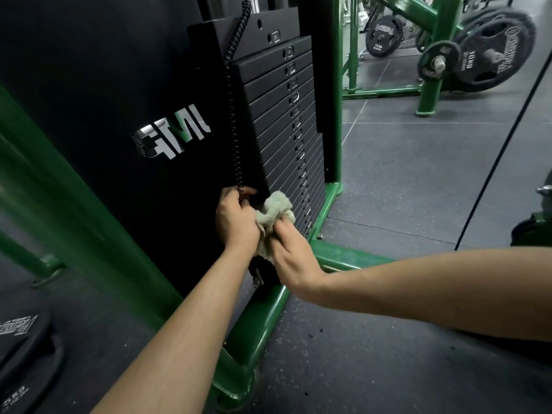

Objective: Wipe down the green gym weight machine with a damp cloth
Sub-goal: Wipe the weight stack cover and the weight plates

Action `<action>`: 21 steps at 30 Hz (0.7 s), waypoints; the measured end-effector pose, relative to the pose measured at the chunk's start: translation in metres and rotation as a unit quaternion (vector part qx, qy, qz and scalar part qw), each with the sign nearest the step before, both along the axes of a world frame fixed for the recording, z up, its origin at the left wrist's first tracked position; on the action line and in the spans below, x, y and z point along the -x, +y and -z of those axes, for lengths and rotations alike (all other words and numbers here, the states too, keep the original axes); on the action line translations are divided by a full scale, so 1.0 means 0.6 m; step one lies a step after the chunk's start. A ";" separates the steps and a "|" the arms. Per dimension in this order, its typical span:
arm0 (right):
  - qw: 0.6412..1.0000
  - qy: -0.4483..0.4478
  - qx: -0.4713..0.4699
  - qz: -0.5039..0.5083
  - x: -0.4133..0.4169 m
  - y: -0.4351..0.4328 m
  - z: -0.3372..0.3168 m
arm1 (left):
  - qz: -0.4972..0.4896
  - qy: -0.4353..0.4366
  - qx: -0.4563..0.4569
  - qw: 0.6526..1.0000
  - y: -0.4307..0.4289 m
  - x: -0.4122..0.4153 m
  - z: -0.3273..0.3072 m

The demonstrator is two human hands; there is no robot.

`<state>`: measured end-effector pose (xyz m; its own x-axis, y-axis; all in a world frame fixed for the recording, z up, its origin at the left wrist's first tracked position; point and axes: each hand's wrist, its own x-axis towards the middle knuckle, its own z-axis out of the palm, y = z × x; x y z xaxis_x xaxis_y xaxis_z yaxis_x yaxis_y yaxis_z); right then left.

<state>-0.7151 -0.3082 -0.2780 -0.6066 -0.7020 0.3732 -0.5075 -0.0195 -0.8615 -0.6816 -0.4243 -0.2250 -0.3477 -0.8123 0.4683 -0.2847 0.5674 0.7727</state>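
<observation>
The green weight machine [334, 258] fills the middle of the view, with a black weight stack [286, 130] and a black side shroud bearing a logo. A pale green cloth [276, 212] is bunched up against the lower corner of the stack. My right hand [294, 253] grips the cloth from below and the right. My left hand [236, 219] is curled at the bottom end of a black coiled cord [236, 115], fingers around the cord's end, and touches the cloth's left side.
The machine's green base rail [254, 330] runs along the dark rubber floor toward me. A green plate-loaded rack with black weight plates [490, 52] stands at the back right. A black plate [24, 363] lies at the bottom left.
</observation>
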 end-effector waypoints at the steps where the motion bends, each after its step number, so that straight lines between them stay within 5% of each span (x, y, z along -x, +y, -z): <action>1: 1.000 0.000 -0.005 0.013 0.014 -0.008 -0.007 | 0.001 -0.005 -0.010 1.000 0.003 0.000 -0.004; 7: 0.985 -0.108 -0.066 0.116 0.160 -0.058 -0.074 | 0.014 -0.010 -0.029 0.999 0.033 -0.006 -0.010; 11: 0.983 -0.132 -0.071 0.104 0.123 -0.049 -0.071 | 0.013 -0.005 0.010 1.000 0.050 -0.004 -0.009; 16: 0.992 -0.121 -0.012 0.043 0.056 -0.028 -0.030 | -0.028 0.017 0.238 0.971 0.076 -0.007 -0.015; 21: 0.987 -0.134 -0.012 0.090 0.146 -0.054 -0.058 | 0.008 -0.157 0.427 0.890 0.062 0.002 -0.028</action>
